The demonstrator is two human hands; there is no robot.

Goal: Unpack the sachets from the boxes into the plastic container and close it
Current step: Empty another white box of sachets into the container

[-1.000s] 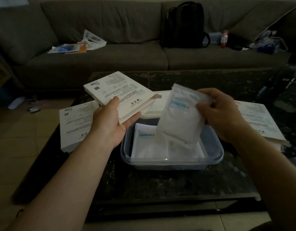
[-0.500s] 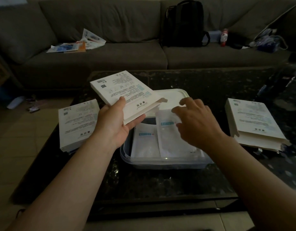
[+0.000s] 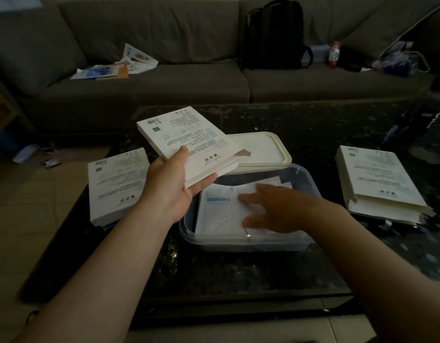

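Dark speckled table: left hand grasps flat cardboard box; right hand, grip released, touches glossy sachets.

Right hand apparently flat on sachets

White sachets lie flat in the open clear container; lid seemingly propped behind.

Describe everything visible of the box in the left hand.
The box is a flat white cardboard carton with small print, a barcode and a QR code on its upper face. Its near end flap stands open. The left hand grips it, thumb on top, fingers beneath, holding it tilted above the far-left corner of the plastic container.
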